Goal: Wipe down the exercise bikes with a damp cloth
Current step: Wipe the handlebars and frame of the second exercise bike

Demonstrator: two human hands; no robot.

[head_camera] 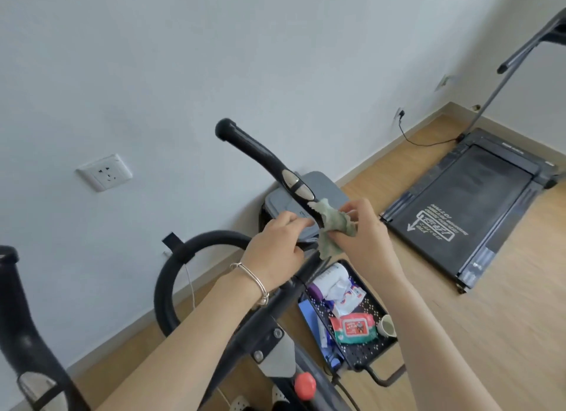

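Note:
The exercise bike's black right handlebar [260,153] rises toward the wall, with a silver sensor strip on it. My right hand [363,230] grips a crumpled green cloth [333,227] and holds it against the lower part of that bar. My left hand [275,248], a bracelet on its wrist, curls round the bar's curved section just left of the cloth. The bike's left handlebar [27,343] stands at the lower left edge. A red knob [304,386] sits on the frame near the bottom.
A black perforated basket [376,306] on the bike's right holds wipes, a bottle and a small cup. A grey lidded bin [324,187] stands by the wall behind the bar. A treadmill [468,208] lies on the wood floor at right, its cord plugged into the wall.

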